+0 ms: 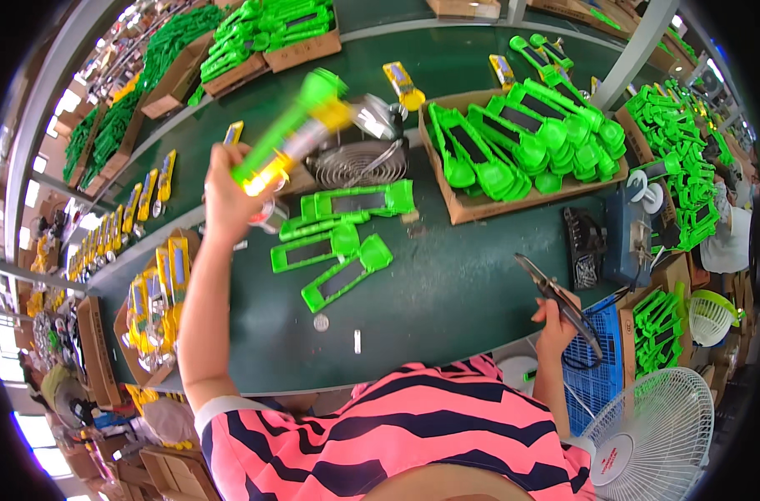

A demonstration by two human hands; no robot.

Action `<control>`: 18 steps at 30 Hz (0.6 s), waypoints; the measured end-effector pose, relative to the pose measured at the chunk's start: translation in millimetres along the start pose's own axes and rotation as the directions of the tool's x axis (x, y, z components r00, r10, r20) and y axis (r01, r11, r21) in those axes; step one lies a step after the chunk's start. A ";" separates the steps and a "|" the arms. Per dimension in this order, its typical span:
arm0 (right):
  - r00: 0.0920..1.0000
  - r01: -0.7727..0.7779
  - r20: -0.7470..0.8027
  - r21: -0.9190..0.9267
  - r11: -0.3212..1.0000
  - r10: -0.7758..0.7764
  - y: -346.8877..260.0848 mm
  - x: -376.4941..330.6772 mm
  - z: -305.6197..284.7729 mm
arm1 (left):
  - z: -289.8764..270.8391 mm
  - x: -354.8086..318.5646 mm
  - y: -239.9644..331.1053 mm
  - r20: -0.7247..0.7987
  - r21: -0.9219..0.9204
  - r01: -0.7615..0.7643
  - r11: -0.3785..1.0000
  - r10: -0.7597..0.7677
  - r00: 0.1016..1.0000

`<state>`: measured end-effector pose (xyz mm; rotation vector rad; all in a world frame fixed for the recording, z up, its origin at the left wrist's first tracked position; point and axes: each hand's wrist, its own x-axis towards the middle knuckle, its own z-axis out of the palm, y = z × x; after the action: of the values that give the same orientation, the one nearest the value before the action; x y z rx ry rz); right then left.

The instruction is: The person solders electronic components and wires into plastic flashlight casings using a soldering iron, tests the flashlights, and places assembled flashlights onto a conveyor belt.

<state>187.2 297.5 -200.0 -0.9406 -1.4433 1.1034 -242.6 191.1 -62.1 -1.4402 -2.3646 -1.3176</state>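
Note:
My left hand (223,196) is raised at the left of the bench, closed around the lower end of a long green and yellow plastic housing (292,138), which is blurred by motion. Low on the right, my right hand (555,324) grips a dark soldering iron (564,305) with its pointed tip toward the upper left. Between the hands, several green plastic housings (338,242) with dark panels lie on the green bench (447,284). A small round disc (321,322) and a small white strip (357,341) lie nearer to me.
A cardboard box (497,209) heaped with green housings stands at the back right. Beside it are a grey-blue unit (626,238) and a black iron stand (582,246). A round metal grille (359,163) sits mid-bench. Yellow housings (159,292) fill a left box. A white fan (647,434) stands lower right.

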 end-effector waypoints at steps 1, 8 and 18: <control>1.000 0.014 -0.021 0.000 1.000 -0.014 -3.6 2.1 -2.4 | 0.3 32.7 -20.2 -0.060 0.118 0.053 0.992 -0.046 0.997; 0.996 0.092 -0.019 0.031 0.995 -0.091 -28.7 44.5 8.2 | 73.3 123.5 -215.4 -0.255 0.561 0.383 0.734 -0.287 0.923; 0.795 0.607 0.456 -0.589 0.533 -0.401 -34.3 189.6 78.0 | 17.7 141.6 -185.3 0.377 0.692 -0.125 0.711 -0.208 0.902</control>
<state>82.1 457.5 -119.1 -0.7850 -2.2832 0.1730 -455.3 266.0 -124.0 -1.4894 -2.6914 0.0265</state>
